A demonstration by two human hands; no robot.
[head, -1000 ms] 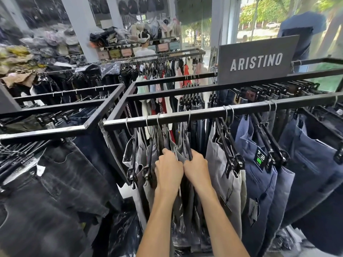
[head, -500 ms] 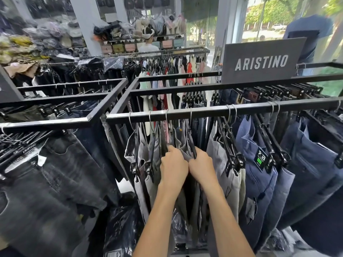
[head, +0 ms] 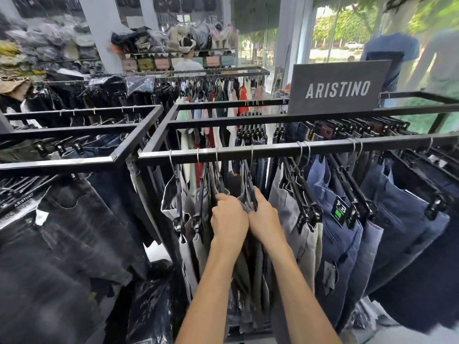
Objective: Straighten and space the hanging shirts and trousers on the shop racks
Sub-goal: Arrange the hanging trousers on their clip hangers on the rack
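Grey trousers (head: 285, 212) hang on black clip hangers (head: 298, 194) from the near rail (head: 273, 151) of the rack, several pairs packed close along its left half. Both bare arms reach into this bunch, and the two hands touch side by side.

The left grip (head: 229, 219) has its fingers curled into the waistband cloth of one pair of grey trousers and holds it. The right grip (head: 265, 217) is closed on the next grey pair just beside it. Its thumb lies upward along the hanger clip, and its other fingers are hidden behind the cloth.

Left of the hands, two more grey pairs hang with small gaps between them. Right of the hands come further grey pairs, then blue trousers (head: 332, 232) with a green-marked tag (head: 339, 209), then navy trousers (head: 402, 219), all on the same rail.

Black jeans (head: 74, 232) fill the neighbouring rack to the left. A dark sign (head: 337, 89) reading ARISTINO stands on the rack's far rail. Behind it another rack carries coloured garments (head: 243, 95), and a person (head: 187, 63) in a white top stands near shelves of folded stock. The edges of the view are blurred.
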